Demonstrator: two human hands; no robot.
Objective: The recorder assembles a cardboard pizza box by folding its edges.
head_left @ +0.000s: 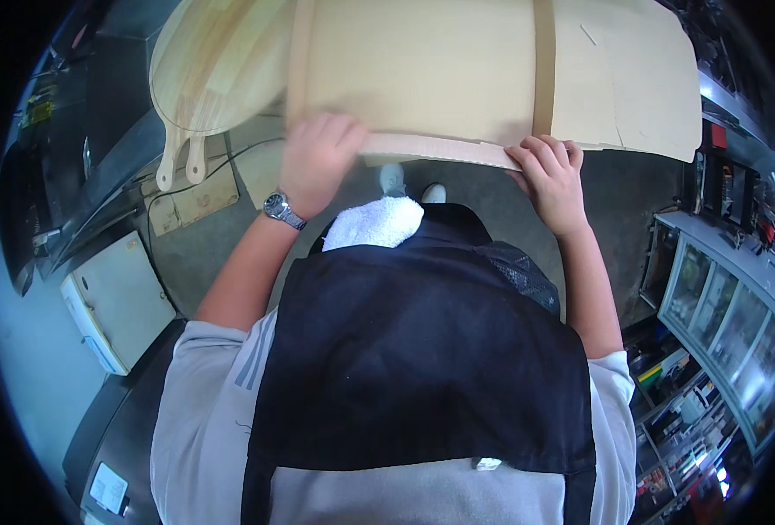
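A large tan cardboard sheet (422, 70) with two darker bands running away from me spreads out at the top of the view. Along its near edge a narrow strip (440, 149) stands up. My right hand (549, 179) has its fingers curled over the right end of this strip, thumb beneath. At the strip's left end is my left hand (322, 162), slightly blurred, its fingers bent over the edge. The cardboard hides what lies under it.
Round wooden boards (221, 70) with handles lie beside the cardboard on the left. Below them are a flat cardboard piece (195, 197) and a white box-shaped unit (121, 297). A glass-fronted cabinet (729, 306) stands on the right. A white towel (374, 223) hangs at my apron.
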